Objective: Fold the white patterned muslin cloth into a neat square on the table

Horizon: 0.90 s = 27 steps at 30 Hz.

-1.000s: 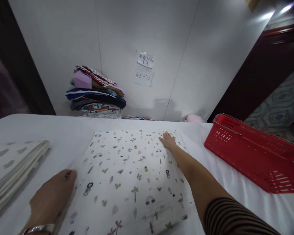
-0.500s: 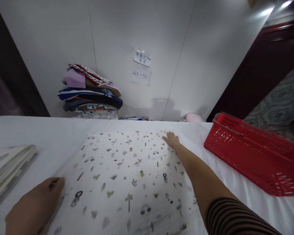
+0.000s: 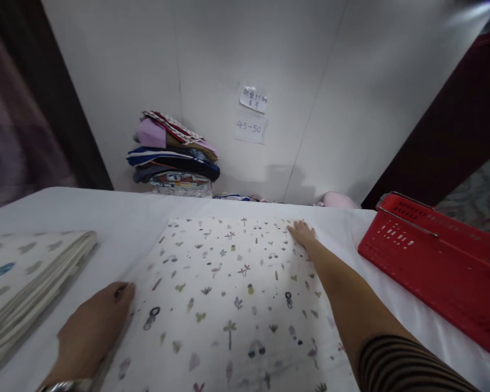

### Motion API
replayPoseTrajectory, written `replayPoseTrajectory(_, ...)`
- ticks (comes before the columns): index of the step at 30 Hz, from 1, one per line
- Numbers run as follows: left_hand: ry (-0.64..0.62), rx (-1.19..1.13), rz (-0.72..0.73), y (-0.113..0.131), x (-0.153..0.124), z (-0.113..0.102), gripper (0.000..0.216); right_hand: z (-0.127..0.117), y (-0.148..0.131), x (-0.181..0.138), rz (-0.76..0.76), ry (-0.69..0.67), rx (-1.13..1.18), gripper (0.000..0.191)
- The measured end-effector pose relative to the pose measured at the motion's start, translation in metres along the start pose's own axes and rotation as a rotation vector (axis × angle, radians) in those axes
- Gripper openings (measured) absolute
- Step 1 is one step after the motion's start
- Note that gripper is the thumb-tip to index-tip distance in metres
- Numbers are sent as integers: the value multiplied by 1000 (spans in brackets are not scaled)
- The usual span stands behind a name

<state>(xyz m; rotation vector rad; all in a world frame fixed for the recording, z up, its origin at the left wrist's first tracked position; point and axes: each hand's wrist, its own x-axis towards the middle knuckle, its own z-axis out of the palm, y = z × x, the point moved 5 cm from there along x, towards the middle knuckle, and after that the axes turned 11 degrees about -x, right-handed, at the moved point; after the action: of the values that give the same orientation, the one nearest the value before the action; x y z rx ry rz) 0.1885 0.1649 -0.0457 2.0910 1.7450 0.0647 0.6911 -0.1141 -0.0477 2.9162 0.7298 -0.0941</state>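
Note:
A white cloth (image 3: 220, 299) printed with small palms, flamingos and rainbows lies spread in front of me. My right hand (image 3: 302, 234) rests flat on its far right corner, fingers apart. At the cloth's left edge is my left hand (image 3: 96, 326), its fingers curled and closed on that edge; the fingertips are mostly hidden. Left of it sits a thick folded cloth (image 3: 36, 267) with grey and blue marks, cut off by the frame.
The white-covered table (image 3: 118, 209) carries a red plastic basket (image 3: 433, 277) on the right. Behind its far edge, a pile of folded fabrics (image 3: 175, 155) stands against the wall, and a pink bundle (image 3: 337, 200) lies farther right. Paper signs (image 3: 251, 128) are stuck on the wall.
My view has swung left, so everything appears farther right and more of the folded cloth shows. Both hands keep about the same places on the printed cloth.

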Motion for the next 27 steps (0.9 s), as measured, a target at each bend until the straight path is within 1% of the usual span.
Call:
replayPoseTrajectory(2,12,-3,72,7,-10,-4,36,-6,-21,-7,-44,58,3,64)
replayPoseTrajectory(3,26,-18,101,10,-14,-6,34,-8,-36,-12,-90,81,16,64)
replayPoseTrajectory(6,81,-102,199,14,-24,-10,36,-8,-94,-35,-278,97,68,65)
replayPoseTrajectory(8,103,-137,211,14,-27,-11,35,-5,-133,-56,-418,90,86,66)
replayPoseTrajectory(10,119,-158,210,12,-28,-11,34,-1,-161,-74,-536,87,74,68)
replayPoseTrajectory(11,128,-166,211,12,-29,-11,33,1,-170,-81,-575,83,58,69)
replayPoseTrajectory(13,141,-179,211,10,-28,-10,32,5,-177,-88,-598,73,14,69)
replayPoseTrajectory(17,141,-201,208,9,-27,-7,30,3,-177,-91,-537,57,-58,67)
replayPoseTrajectory(19,139,-202,202,9,-28,-7,29,-5,-188,-98,-529,60,-66,67)
replayPoseTrajectory(21,137,-203,201,9,-28,-7,29,-15,-211,-114,-575,68,-44,69)
replayPoseTrajectory(24,137,-212,206,9,-28,-6,28,-28,-261,-146,-714,67,18,71)
replayPoseTrajectory(27,140,-228,215,8,-27,-5,28,-31,-306,-173,-832,39,65,72)
